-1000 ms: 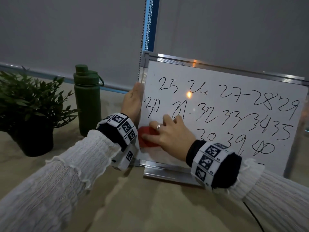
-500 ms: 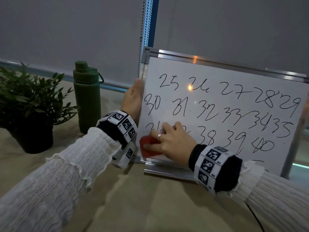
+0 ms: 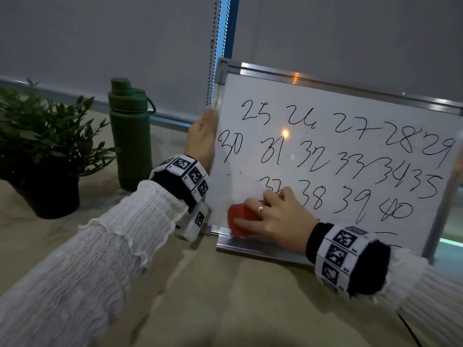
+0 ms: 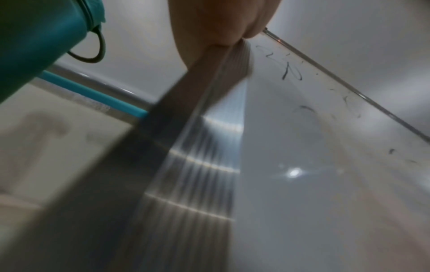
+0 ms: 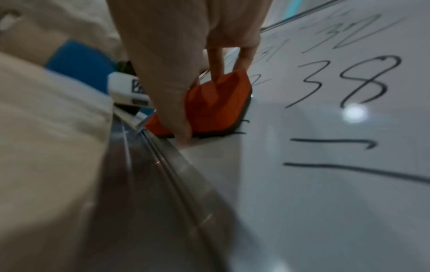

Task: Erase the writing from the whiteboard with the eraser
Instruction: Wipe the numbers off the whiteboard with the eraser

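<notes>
A metal-framed whiteboard (image 3: 338,113) stands tilted on the table, covered in black handwritten numbers from 25 to 40, with two dashes (image 5: 332,143) low down. My right hand (image 3: 273,216) grips a red eraser (image 3: 241,220) and presses it flat on the board's lower left corner, just above the bottom rail (image 3: 260,249). In the right wrist view the eraser (image 5: 216,104) lies under my fingers (image 5: 216,60) and thumb, left of the 38. My left hand (image 3: 203,139) grips the board's left frame edge (image 4: 209,114). The patch above the eraser is wiped bare.
A dark green bottle (image 3: 131,136) stands left of the board, and a potted plant (image 3: 42,146) sits at the far left. A bead chain (image 3: 211,51) hangs behind the board's top left corner. Beige table (image 3: 200,296) lies in front.
The right hand slid the eraser down from mid-left of the board to its bottom left corner. The third row's leftmost number is wiped off. The left hand kept its hold.
</notes>
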`<state>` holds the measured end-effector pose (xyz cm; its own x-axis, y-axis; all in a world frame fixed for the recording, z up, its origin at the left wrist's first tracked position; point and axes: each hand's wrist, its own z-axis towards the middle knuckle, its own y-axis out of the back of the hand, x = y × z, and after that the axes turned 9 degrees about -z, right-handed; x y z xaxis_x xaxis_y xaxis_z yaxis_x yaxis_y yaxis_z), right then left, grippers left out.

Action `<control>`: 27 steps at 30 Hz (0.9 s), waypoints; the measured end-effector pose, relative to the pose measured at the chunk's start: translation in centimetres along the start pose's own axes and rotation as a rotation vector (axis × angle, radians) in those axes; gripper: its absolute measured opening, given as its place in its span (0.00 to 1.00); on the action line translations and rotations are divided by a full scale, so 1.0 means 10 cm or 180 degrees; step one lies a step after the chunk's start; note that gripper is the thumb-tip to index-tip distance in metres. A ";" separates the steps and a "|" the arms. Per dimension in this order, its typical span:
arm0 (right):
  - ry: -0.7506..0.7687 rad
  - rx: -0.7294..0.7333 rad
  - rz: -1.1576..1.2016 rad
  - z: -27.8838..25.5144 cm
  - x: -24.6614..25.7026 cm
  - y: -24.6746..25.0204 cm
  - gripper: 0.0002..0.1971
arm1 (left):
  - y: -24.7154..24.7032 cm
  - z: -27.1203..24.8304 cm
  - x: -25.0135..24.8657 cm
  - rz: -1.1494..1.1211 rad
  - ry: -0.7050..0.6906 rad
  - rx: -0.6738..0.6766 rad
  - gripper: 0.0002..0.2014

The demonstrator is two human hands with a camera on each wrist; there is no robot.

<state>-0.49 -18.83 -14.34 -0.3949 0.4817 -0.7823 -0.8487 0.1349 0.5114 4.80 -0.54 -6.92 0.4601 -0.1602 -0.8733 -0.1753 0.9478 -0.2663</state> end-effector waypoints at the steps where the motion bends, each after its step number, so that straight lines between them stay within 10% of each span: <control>1: 0.0120 0.0056 0.0022 -0.01 -0.05 0.01 0.25 | -0.01 0.00 0.00 -0.0004 0.0020 0.0008 0.19; 6: -0.1035 -0.0086 0.0137 0.11 -0.45 0.08 0.30 | 0.00 0.02 0.02 -0.0119 0.0050 -0.0015 0.19; 11: 0.0122 0.0260 -0.0029 -0.10 -0.19 0.04 0.28 | 0.01 0.03 0.05 -0.0078 -0.0005 -0.0016 0.19; 16: -0.1258 -0.0077 0.0076 0.29 -0.61 0.21 0.19 | 0.01 0.02 0.05 -0.0082 -0.0021 -0.0034 0.19; 21: 0.0022 0.0083 -0.0076 0.19 -0.11 0.06 0.28 | 0.00 0.01 0.03 -0.0156 -0.0087 -0.0032 0.18; 27: -0.1118 -0.0139 0.0121 0.42 -0.43 0.22 0.20 | 0.01 -0.01 0.05 -0.0241 -0.0003 -0.0023 0.20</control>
<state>0.84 -17.01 -8.35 -0.2879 0.7550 -0.5891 -0.8529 0.0776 0.5163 4.95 -0.59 -7.39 0.4730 -0.2313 -0.8502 -0.1462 0.9309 -0.3346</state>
